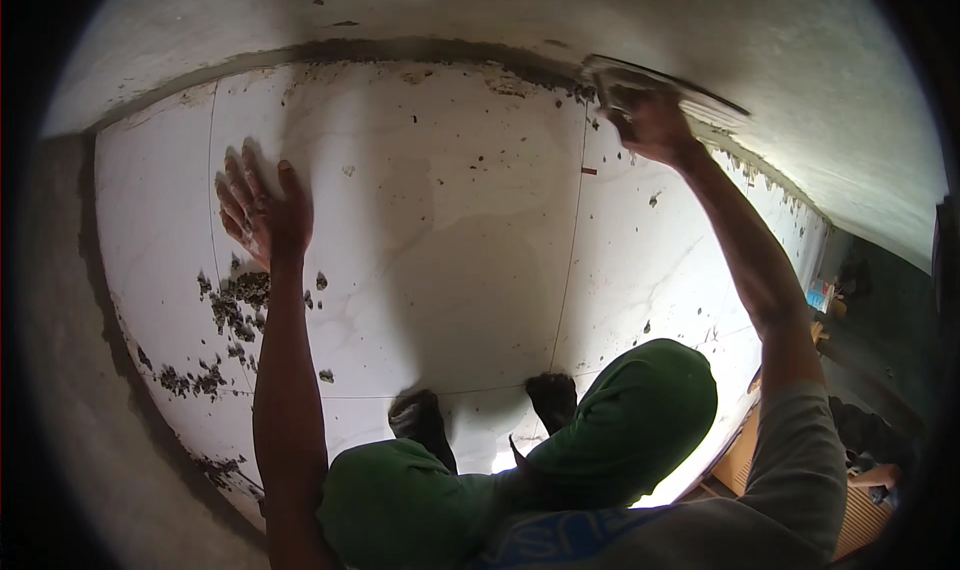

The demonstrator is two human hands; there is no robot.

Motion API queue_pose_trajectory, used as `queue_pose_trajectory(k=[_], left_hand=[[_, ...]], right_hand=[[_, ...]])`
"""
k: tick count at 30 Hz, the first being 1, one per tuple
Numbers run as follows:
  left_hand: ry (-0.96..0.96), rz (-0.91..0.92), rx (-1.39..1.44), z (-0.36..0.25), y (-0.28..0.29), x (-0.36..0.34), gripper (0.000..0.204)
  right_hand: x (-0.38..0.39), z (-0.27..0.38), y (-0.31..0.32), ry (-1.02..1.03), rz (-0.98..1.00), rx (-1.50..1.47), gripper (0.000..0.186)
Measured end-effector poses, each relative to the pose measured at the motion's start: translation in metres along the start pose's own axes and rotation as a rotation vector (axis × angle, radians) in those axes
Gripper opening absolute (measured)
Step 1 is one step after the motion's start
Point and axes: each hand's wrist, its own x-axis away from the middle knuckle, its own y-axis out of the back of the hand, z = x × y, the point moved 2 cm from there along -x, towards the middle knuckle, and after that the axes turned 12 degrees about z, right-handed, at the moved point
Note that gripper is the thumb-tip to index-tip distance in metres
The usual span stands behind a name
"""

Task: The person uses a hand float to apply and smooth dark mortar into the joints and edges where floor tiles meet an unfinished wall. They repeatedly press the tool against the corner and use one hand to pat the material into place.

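My left hand (262,208) rests spread on the white marble-patterned tile floor (470,250), its fingers dusted with pale residue. Dark cement crumbs (245,300) lie scattered just below it, around my forearm. My right hand (650,125) grips a flat rectangular trowel (715,98), which is at the base of the grey plastered wall (770,60), where a rough cement strip (400,50) runs along the tile edge. The trowel's handle is mostly hidden by my fingers.
My green-clad knees (630,400) and dark feet (425,425) are at the bottom. A rough wall (55,270) borders the left. At the right, past the wall's end, are a small light-blue object (818,295), a tan ribbed board (860,515) and dark items (865,430).
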Motion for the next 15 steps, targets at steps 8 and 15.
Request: queue_pose_trajectory(k=[8, 15], left_hand=[[-0.016, -0.03, -0.008, 0.008, -0.006, 0.002, 0.07], [-0.054, -0.056, 0.02, 0.003, -0.006, 0.003, 0.071]], right_hand=[[-0.084, 0.079, 0.031, 0.114, -0.148, -0.2, 0.032], [0.027, 0.002, -0.025, 0.046, -0.185, -0.224, 0.027]])
